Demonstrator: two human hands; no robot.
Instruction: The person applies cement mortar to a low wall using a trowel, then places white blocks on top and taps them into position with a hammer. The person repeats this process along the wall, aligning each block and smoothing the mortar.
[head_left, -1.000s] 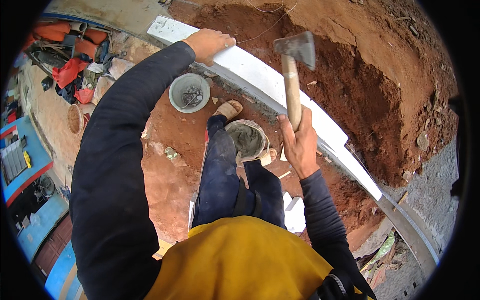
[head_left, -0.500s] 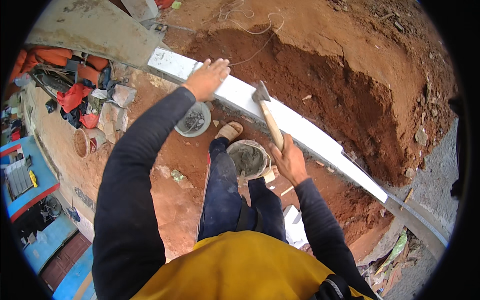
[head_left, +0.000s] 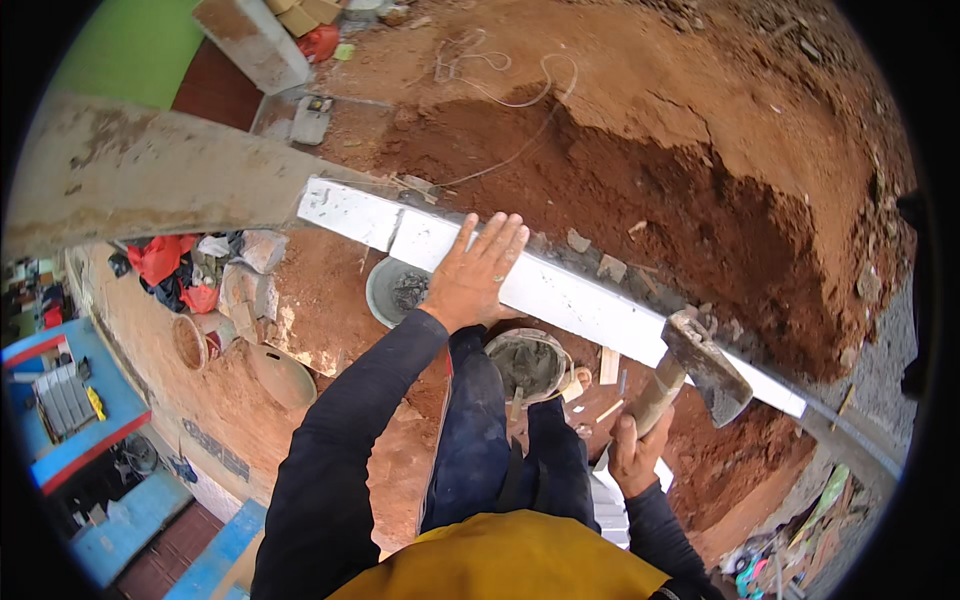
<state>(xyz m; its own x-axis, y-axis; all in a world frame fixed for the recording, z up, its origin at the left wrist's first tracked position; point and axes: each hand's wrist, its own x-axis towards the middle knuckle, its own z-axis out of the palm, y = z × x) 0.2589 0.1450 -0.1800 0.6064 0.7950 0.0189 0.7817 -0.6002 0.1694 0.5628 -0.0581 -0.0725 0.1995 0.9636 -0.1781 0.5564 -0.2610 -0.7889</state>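
1. Left hand [head_left: 478, 270] laid across the white block row [head_left: 590, 305], fingers moderately spread and pointing toward the far edge. Best held flat and fanned like this: probably good for steadying the blocks and feeling any rocking.
2. Right hand [head_left: 640, 455] closed round the wooden handle [head_left: 657, 392] of a hatchet [head_left: 705, 360], fingers curled, thumb along the side. Grip pressure — cannot tell. Probably wise: firm grip, loose wrist, short controlled movements.
3. Hatchet head overlapping the right part of the row in this view, broad blade end toward the lower right. Cannot tell if touching or only above. For clean work, turn the sharp edge away from the white face; likely to chip easily.
4. Row running slantwise from upper left to lower right, between the dug red soil [head_left: 700, 210] and two buckets. Watch the visible joint, just left of the left hand, for any step or gap.
5. Grey bucket [head_left: 380, 285] beside the left wrist, mortar bucket [head_left: 566, 357] between both hands on the near side. Swing clear of both — and well apart from the spread fingers.
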